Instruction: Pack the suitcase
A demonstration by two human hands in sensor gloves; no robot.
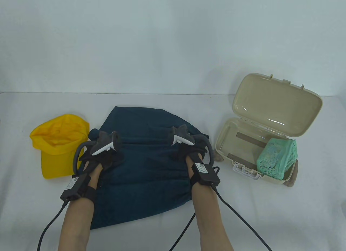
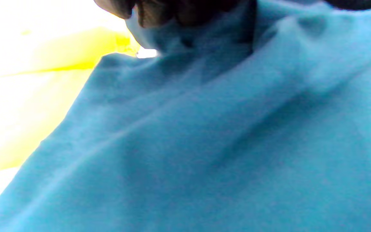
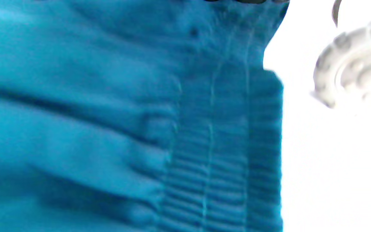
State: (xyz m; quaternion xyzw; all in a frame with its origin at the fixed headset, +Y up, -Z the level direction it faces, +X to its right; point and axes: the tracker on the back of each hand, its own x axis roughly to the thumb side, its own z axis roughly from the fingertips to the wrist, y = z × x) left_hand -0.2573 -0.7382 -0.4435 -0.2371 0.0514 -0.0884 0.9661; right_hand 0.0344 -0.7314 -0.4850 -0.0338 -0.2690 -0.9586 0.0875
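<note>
A dark teal garment [image 1: 151, 175] with a gathered elastic band lies in the middle of the table, its upper part folded over. My left hand [image 1: 104, 157] is at its left edge, and the left wrist view shows dark gloved fingers [image 2: 159, 13] curled into bunched teal cloth [image 2: 204, 145]. At the garment's right edge is my right hand [image 1: 189, 151], holding it. Only a sliver of that hand's fingers shows in the right wrist view, above the ribbed band [image 3: 211, 145]. The beige suitcase [image 1: 224, 137] stands open at the right with a green mesh pouch [image 1: 278, 159] inside.
A yellow cap [image 1: 58, 144] lies just left of the garment, close to my left hand. The suitcase lid [image 1: 273, 110] stands up behind its base. A brown object [image 1: 293, 178] pokes out beside the case's right corner. Cables trail from both wrists toward the front edge.
</note>
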